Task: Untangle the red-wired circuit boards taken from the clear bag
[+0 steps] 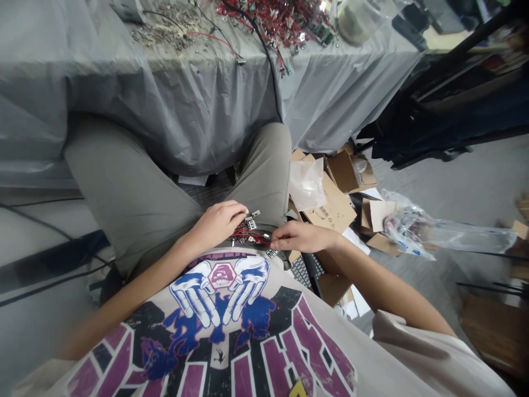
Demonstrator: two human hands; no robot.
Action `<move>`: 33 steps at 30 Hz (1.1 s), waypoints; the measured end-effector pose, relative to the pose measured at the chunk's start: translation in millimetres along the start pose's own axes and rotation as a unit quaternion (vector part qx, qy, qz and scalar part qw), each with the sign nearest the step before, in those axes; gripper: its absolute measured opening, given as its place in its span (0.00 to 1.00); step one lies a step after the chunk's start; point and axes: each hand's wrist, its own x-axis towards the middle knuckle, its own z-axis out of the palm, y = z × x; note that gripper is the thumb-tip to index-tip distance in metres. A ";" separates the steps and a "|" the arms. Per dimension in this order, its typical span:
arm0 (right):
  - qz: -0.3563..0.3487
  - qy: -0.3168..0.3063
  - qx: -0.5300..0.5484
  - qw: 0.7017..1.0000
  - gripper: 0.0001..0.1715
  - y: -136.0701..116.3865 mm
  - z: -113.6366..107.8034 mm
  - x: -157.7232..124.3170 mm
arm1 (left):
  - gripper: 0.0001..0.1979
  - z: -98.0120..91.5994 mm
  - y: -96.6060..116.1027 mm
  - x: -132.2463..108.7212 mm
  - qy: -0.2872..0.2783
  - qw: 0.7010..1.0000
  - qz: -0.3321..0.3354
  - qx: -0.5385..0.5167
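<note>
I look down at my lap, grey trousers and a printed T-shirt. A small bundle of red wires with little circuit boards lies on my lap at the waist. My left hand is curled over the bundle's left side, fingers closed on it. My right hand pinches the bundle's right end with fingers together. Both hands touch the wires.
A table draped in grey plastic sheet stands ahead, with a heap of red wire assemblies and a black cable hanging down. Flattened cardboard boxes and plastic bags litter the floor to the right. Dark cables run at left.
</note>
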 end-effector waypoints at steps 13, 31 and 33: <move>0.033 0.129 0.212 0.968 0.34 -17.0 41.0 1.2 | 0.16 3.9 41.8 -56.1 -0.106 0.993 0.050 0.025; -0.007 0.187 0.024 0.982 0.28 -33.7 54.7 21.2 | 0.16 14.0 23.2 -55.6 -0.090 0.919 -0.215 -0.318; 0.008 0.202 -0.020 0.979 0.23 -33.7 53.4 19.9 | 0.16 13.9 21.1 -54.3 -0.092 0.911 -0.225 -0.333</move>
